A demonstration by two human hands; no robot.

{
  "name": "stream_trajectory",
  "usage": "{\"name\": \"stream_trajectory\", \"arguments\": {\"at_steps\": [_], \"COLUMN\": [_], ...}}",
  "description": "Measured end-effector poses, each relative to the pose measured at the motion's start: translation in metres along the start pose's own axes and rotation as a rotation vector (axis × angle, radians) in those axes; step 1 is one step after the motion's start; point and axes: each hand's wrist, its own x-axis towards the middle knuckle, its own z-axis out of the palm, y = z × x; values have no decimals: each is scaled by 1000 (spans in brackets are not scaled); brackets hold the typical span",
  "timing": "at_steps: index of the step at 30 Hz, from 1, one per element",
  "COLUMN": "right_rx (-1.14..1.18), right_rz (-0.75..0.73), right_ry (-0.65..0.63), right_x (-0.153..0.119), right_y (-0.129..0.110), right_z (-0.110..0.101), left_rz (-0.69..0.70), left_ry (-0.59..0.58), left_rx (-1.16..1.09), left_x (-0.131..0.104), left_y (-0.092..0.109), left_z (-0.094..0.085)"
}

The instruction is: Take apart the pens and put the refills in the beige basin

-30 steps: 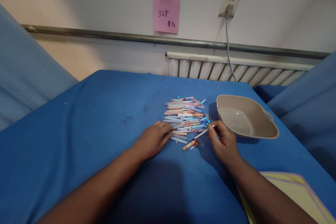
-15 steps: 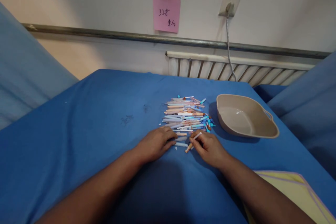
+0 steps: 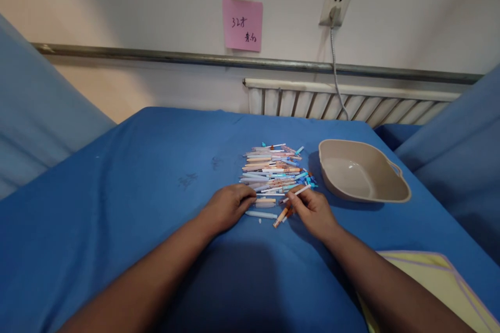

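A pile of pen parts (image 3: 269,171) lies on the blue cloth, with pale barrels, thin white sticks and small turquoise and brown pieces. My right hand (image 3: 314,214) pinches a thin white pen refill (image 3: 301,190), tilted up to the right. At the pile's near left corner, my left hand (image 3: 226,207) has thumb and fingers together by the ends of some parts; what they grip is hidden. A pale blue pen barrel (image 3: 261,214) lies just in front of the pile. Between the hands, an orange pen part (image 3: 280,217) rests aslant.
To the right of the pile stands a beige plastic basin (image 3: 361,171). A yellow cloth with purple edging (image 3: 425,276) lies at the near right. Behind the blue-covered surface (image 3: 117,177) are a metal rail (image 3: 175,55), a radiator (image 3: 304,99) and a plugged-in cord (image 3: 336,67).
My right hand has raised the refill slightly and turned it flatter, apart from the orange part on the cloth. My left hand has shifted back a little, leaving the pale blue barrel more exposed.
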Motion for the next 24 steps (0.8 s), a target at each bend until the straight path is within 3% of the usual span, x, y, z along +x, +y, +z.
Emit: {"name": "stream_trajectory", "arguments": {"at_steps": [11, 24], "right_rx": [15, 52], "right_rz": [-7, -26], "right_ry": [18, 25], "right_x": [2, 4], "right_y": [3, 4], "right_z": [1, 2], "left_rz": [-9, -88], "left_ry": [-74, -177], "left_rx": [278, 352], "left_x": [19, 47], "left_y": [18, 24], "left_z": [1, -3]}}
